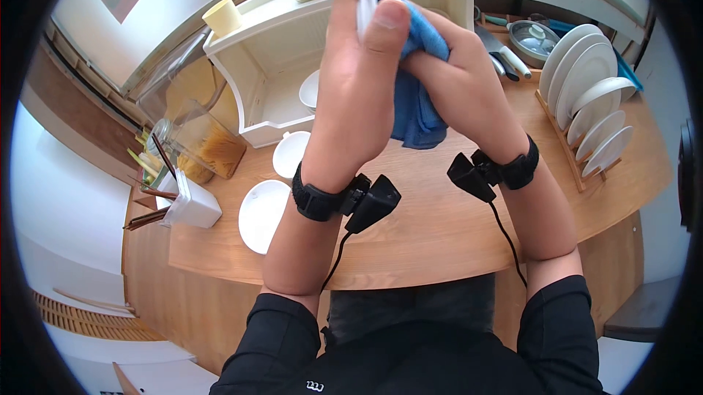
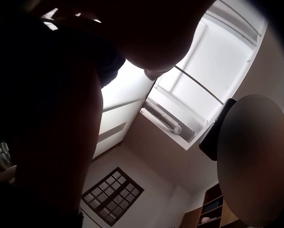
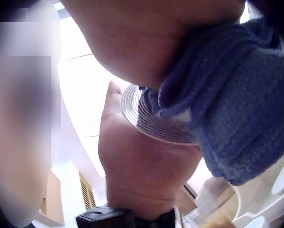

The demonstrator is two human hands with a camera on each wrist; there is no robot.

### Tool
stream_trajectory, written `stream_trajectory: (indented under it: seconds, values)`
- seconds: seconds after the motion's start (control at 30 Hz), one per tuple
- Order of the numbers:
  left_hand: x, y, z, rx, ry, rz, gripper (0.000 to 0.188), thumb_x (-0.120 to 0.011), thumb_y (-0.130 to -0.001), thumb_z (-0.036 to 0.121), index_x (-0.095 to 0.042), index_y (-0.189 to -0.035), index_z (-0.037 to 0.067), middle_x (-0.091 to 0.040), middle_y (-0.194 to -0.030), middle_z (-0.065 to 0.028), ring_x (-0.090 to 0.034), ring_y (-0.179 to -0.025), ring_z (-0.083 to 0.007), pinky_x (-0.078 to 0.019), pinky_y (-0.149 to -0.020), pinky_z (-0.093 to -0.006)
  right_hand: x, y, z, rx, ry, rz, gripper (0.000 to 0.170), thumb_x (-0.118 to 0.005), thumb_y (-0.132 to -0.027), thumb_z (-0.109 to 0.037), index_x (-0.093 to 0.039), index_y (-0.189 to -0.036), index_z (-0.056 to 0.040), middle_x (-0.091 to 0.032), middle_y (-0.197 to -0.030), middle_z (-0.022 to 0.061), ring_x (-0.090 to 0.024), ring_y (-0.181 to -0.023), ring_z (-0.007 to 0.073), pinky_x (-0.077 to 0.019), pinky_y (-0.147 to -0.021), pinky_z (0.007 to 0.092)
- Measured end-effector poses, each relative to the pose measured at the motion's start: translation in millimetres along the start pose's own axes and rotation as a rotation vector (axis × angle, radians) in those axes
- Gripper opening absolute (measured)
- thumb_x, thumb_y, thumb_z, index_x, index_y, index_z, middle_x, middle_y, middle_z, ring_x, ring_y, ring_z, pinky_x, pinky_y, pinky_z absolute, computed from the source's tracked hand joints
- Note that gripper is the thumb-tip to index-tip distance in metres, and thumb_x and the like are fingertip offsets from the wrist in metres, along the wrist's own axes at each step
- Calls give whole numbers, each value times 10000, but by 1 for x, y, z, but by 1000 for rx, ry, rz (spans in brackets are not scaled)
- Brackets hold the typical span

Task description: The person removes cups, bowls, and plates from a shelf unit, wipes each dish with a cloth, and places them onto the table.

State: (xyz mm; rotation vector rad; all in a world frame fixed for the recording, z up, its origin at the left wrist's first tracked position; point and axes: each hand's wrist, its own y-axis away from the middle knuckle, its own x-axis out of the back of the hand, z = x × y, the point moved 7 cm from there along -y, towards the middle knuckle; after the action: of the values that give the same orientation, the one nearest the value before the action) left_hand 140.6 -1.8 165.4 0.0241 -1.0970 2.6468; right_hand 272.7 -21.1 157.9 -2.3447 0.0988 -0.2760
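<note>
In the head view my left hand (image 1: 348, 95) is raised above the table and grips a white plate (image 1: 365, 3), seen nearly edge-on, with the thumb on the near side. The right wrist view shows this plate's face with fine concentric rings (image 3: 149, 127). My right hand (image 1: 465, 84) holds a blue cloth (image 1: 421, 113) bunched against the plate, and part of the cloth hangs below the fingers. The right fingertips are hidden behind the cloth and the left hand. In the left wrist view the hands are mostly dark.
Below the left forearm, a white plate (image 1: 260, 218) and a small white bowl (image 1: 291, 152) lie on the table. A cream shelf (image 1: 256, 43) stands behind. At right is a wooden rack (image 1: 562, 142) of white dishes; at left, a white chopstick holder (image 1: 196, 201) and a pasta container (image 1: 212, 139).
</note>
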Motion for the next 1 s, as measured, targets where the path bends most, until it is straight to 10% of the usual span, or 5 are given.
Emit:
stream_trajectory:
  seconds: [0.4, 0.6, 0.67, 0.8, 1.0]
  values:
    - [-10, 0, 52, -564, -600, -259, 1062, -867, -832, 554, -459, -1608, -46, -467, -1561, -371, -440, -1499, -504, -355, -1229, -562, 1, 8, 9, -445, -948, 100, 284, -615, -1073, -204, -731, -1160, 40, -778, -998, 91, -759, -867, 155, -612, -784, 290]
    - [2, -2, 47, -891, -542, 197, 1015, -745, -907, 684, -461, -1617, 17, -583, -1454, -296, -517, -1422, -475, -402, -1208, -553, 10, 19, -34, 124, -154, -180, 275, -637, -1094, -183, -699, -1270, 19, -731, -1265, 109, -716, -1040, 166, -584, -906, 308]
    - [11, 10, 55, -672, -328, 115, 940, -504, -1082, 690, -308, -1682, -8, -529, -1497, -140, -524, -1398, -210, -438, -1160, -412, -4, 21, -39, -31, -203, -227, 290, -799, -952, -143, -733, -1188, 12, -755, -1163, 116, -716, -962, 184, -571, -852, 321]
    - [42, 10, 43, -350, 91, 367, 883, -517, -1053, 708, -430, -1592, 14, -602, -1439, -167, -603, -1332, -278, -507, -1121, -455, -29, 21, -51, 685, 266, -147, 462, -818, -848, -42, -747, -1303, -9, -746, -1365, 183, -769, -1081, 357, -631, -948, 385]
    - [47, 0, 19, 148, 780, 345, 818, -533, -1034, 703, -547, -1510, 38, -658, -1422, -185, -648, -1291, -359, -529, -1118, -545, -5, 12, -10, 969, 709, 4, 530, -805, -853, -234, -762, -1380, -274, -722, -1449, -61, -775, -910, 175, -622, -749, 310]
